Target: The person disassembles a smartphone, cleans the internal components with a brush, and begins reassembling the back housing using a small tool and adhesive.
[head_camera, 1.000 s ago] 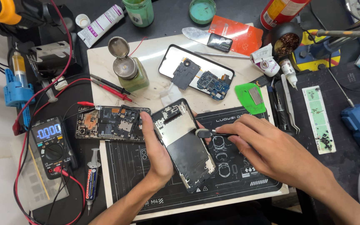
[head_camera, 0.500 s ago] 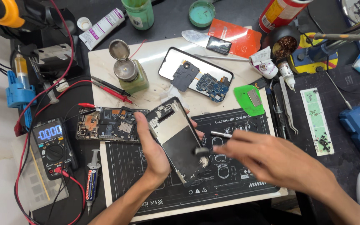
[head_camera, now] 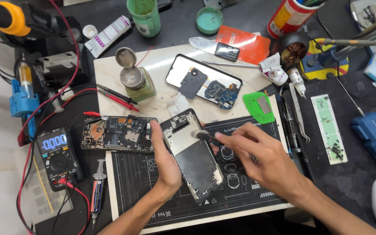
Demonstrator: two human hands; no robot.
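Two hands closed, left hand [head_camera: 167, 162] gripping phone frame [head_camera: 193, 156], right hand [head_camera: 262, 157] pinching small brush [head_camera: 205, 135] against it.

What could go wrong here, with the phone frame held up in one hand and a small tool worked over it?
The left hand grips the phone frame only along one edge, tilted off the mat; it might slip under pressure from the tool in the right hand. The opened phone lies bare beside the left hand and could be knocked. The solvent bottle stands open nearby and might tip.
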